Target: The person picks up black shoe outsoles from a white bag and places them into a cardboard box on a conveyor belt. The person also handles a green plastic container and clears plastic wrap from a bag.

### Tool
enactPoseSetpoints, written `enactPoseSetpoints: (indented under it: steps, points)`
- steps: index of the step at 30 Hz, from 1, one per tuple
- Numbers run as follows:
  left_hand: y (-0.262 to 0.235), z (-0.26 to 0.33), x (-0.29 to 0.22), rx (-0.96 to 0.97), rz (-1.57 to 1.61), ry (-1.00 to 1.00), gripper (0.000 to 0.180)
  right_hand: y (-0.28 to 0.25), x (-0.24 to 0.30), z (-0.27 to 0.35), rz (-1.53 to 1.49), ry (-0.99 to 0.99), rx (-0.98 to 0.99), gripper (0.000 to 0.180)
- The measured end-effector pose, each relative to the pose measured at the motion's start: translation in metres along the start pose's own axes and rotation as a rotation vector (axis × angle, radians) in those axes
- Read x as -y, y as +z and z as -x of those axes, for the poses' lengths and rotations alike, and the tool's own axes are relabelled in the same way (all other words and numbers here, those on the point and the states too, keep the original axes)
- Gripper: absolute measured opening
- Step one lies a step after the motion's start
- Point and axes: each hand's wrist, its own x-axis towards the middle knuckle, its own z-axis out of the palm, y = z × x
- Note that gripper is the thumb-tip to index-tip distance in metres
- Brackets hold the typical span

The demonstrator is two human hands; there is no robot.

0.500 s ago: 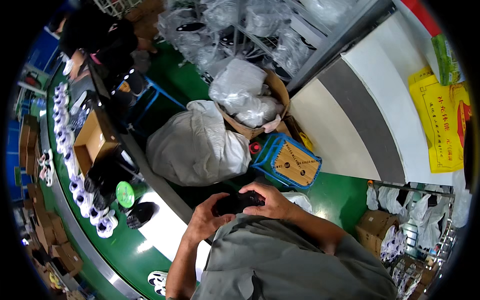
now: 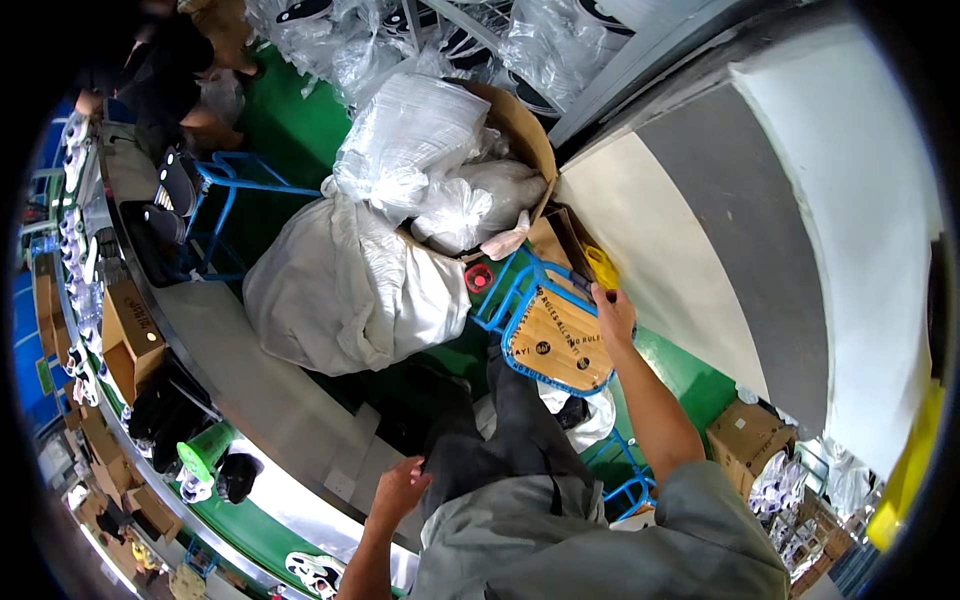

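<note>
My right hand (image 2: 614,312) reaches out over the edge of a stool with a wooden seat (image 2: 556,342) and blue frame. Its fingers are drawn together beside a small dark item (image 2: 581,282), only partly visible, between the stool and a brown carton (image 2: 560,243). I cannot make out what they hold. My left hand (image 2: 402,487) is low by my dark trousers (image 2: 462,452), fingers loosely bent and apart, with nothing visible in it. A bright yellow thing (image 2: 601,266) lies just beyond my right fingertips.
A big white sack (image 2: 345,285) sits ahead, beside a large carton (image 2: 540,150) of wrapped bundles. On the left runs a curved conveyor with shoes, an open box (image 2: 130,335) and a green-topped container (image 2: 200,452). Another person (image 2: 165,80) is at the far left.
My hands have parted from the black thing they held together at my waist. The right has stretched forward to the stool; the left has dropped back. My view has shifted.
</note>
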Motion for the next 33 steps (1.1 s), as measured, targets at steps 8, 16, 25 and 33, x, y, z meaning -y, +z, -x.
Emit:
enactPoseSetpoints:
  steps: [8, 16, 25, 33]
  points:
    - [0.067, 0.013, 0.103, -0.015, 0.198, -0.387, 0.034, 0.085, -0.03, -0.133, 0.402, 0.129, 0.177, 0.065]
    - [0.086, 0.003, 0.086, 0.044, 0.469, -0.677, 0.031, 0.16, -0.096, -0.213, -0.047, 0.405, 0.006, 0.058]
    - [0.103, 0.003, 0.087, -0.021, 0.569, -0.596, 0.031, 0.129, -0.086, -0.186, 0.397, 0.025, 0.352, 0.048]
    - [0.124, 0.031, 0.066, -0.016, 0.639, -0.482, 0.03, 0.037, -0.064, -0.048, 0.303, -0.564, 0.147, 0.023]
